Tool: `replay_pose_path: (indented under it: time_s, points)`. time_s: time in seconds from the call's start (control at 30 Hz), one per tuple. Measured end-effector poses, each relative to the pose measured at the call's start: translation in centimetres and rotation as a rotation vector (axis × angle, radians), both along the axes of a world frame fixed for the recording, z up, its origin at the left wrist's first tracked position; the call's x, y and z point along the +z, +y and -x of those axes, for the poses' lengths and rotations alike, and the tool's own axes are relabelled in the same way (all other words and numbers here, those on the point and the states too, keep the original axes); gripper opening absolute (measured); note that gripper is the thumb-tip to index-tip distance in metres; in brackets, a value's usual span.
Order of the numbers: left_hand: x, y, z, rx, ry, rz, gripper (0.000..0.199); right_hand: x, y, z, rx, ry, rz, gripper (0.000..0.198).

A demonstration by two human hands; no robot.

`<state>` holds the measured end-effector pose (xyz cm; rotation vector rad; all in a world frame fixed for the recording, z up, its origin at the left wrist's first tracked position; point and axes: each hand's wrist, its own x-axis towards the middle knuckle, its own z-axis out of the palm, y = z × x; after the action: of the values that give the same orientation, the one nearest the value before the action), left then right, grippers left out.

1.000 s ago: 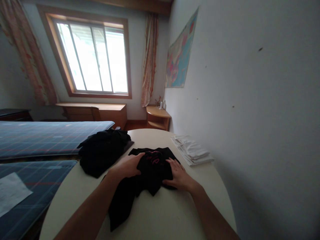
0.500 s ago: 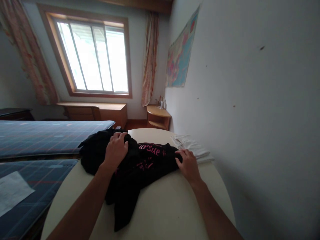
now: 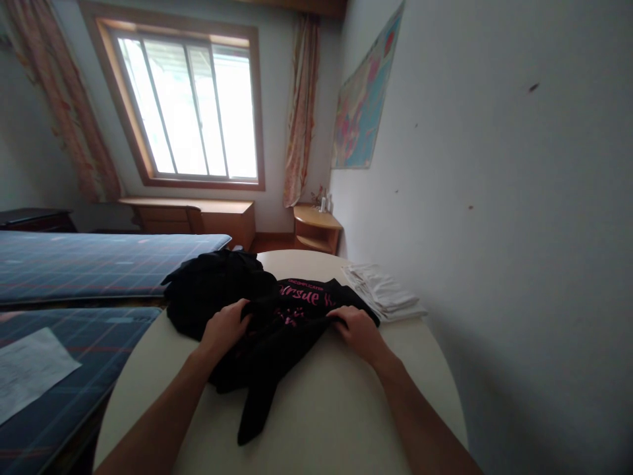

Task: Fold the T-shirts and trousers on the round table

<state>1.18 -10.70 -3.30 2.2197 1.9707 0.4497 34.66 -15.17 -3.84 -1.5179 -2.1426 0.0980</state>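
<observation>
A black T-shirt (image 3: pixel 291 340) with pink lettering lies crumpled on the round white table (image 3: pixel 341 409), one sleeve-like flap pointing toward me. My left hand (image 3: pixel 226 330) is closed on the cloth at the left of the print, its fingertips partly hidden in the folds. On the right, my right hand (image 3: pixel 357 333) pinches the shirt's near edge, thumb underneath. Behind my left hand is a heap of black cloth (image 3: pixel 212 284); I cannot tell whether it is part of the same garment.
Folded white cloth (image 3: pixel 383 290) lies at the table's right edge, beside the wall (image 3: pixel 519 277). Blue plaid mattresses (image 3: pixel 119 264) are on the left, one with a white paper sheet (image 3: pixel 34 366) on it. A desk (image 3: pixel 222 214) stands under the window.
Both hands have come nearer to me. My left hand has moved off the black heap onto the shirt, and my right hand now grips its near edge. More lettering shows.
</observation>
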Motion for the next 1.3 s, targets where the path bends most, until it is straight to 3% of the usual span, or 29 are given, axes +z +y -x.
replay_pose_path:
  time_s: [0.13, 0.27, 0.4, 0.6, 0.7, 0.8, 0.97, 1.03, 1.13, 1.23, 1.3]
  points:
    - [0.4, 0.7, 0.5, 0.114, -0.057, -0.080, 0.033, 0.4, 0.4, -3.2, -0.357, 0.126, -0.225, 0.032]
    - [1.0, 0.3, 0.5, 0.181, -0.005, -0.055, 0.041, 0.2, 0.5, -4.0, -0.608, 0.133, -0.099, 0.032]
    - [1.4, -0.5, 0.7, 0.229, 0.129, 0.116, 0.052, -0.1, 0.3, -2.3, -0.531, 0.138, 0.033, 0.043]
    - [0.2, -0.4, 1.1, 0.051, 0.133, 0.161, 0.033, 0.0, -0.6, 0.6, -0.410, 0.047, 0.175, 0.061]
    - [-0.8, 0.6, 1.1, 0.022, -0.065, 0.063, 0.030, 0.5, -1.0, 1.0, -0.433, 0.010, 0.162, 0.062]
    - [-1.0, 1.5, 0.8, 0.014, -0.448, -0.021, 0.029, 0.9, -1.2, 1.2, -0.387, 0.067, 0.167, 0.063]
    - [0.2, 1.4, 0.1, -0.046, -1.086, 0.068, 0.055, 0.9, -1.2, 1.6, -0.227, 0.417, 0.184, 0.068]
    - [0.7, 0.9, -0.2, -0.124, -1.210, 0.120, 0.069, 0.8, -0.9, 1.4, -0.208, 0.591, 0.126, 0.072]
    - [1.0, 0.6, -0.5, -0.212, -1.275, 0.121, 0.085, 0.9, -0.1, -0.3, -0.312, 0.825, -0.085, 0.061]
    - [0.7, 1.0, -0.3, -0.170, -1.215, -0.023, 0.080, 0.9, 0.9, -3.1, -0.478, 0.956, -0.335, 0.049]
    - [0.4, 1.5, 0.2, -0.087, -1.077, -0.162, 0.068, 0.6, 1.4, -4.6, -0.516, 0.953, -0.396, 0.047]
